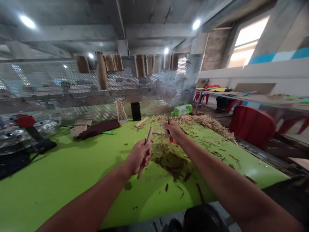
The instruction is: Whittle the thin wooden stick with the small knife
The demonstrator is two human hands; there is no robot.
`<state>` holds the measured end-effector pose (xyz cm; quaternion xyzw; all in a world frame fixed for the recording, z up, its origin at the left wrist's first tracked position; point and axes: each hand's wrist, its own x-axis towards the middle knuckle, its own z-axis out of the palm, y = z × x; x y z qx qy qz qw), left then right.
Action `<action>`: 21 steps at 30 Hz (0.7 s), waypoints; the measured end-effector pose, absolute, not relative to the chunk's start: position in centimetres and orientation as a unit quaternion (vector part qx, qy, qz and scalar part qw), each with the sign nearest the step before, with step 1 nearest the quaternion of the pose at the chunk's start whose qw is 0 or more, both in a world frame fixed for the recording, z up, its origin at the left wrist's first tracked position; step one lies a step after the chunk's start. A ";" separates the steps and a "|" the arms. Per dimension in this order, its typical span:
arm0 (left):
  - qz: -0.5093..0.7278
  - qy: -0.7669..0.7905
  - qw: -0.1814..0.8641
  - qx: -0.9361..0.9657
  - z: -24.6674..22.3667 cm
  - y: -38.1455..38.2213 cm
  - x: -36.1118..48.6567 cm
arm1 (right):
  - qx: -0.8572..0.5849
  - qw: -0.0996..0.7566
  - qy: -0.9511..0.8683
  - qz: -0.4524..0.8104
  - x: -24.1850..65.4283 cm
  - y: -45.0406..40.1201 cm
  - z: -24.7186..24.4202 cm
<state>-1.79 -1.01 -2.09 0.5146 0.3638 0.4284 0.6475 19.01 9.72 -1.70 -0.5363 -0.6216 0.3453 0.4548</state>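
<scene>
A narrow light wooden strip stands tilted in my left hand, its ends showing above and below the closed fingers. To its right, my right hand is wrapped round a tool with a red handle and a dark upper part; the two hands are apart. Under and around them, wood shavings and darker bark-like scraps lie on the green tabletop. Beyond my hands rests another wooden stick.
A perforated metal screen rises behind the table, near a green bottle and a black upright slab. A red-topped power tool stands at the left. Shavings are heaped along the right edge, beside a red chair.
</scene>
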 end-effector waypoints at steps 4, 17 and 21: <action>0.396 0.402 0.628 0.536 -2.2 -0.7 -1.9 | -0.377 0.416 -0.603 0.567 16.2 7.3 -2.2; 0.350 0.393 0.667 0.527 -2.9 -0.7 -2.0 | -0.412 0.532 -0.494 0.551 17.9 8.8 -1.7; 0.431 0.376 0.679 0.461 -2.5 -0.2 -2.1 | -0.466 0.513 -0.610 0.386 17.9 8.5 -1.9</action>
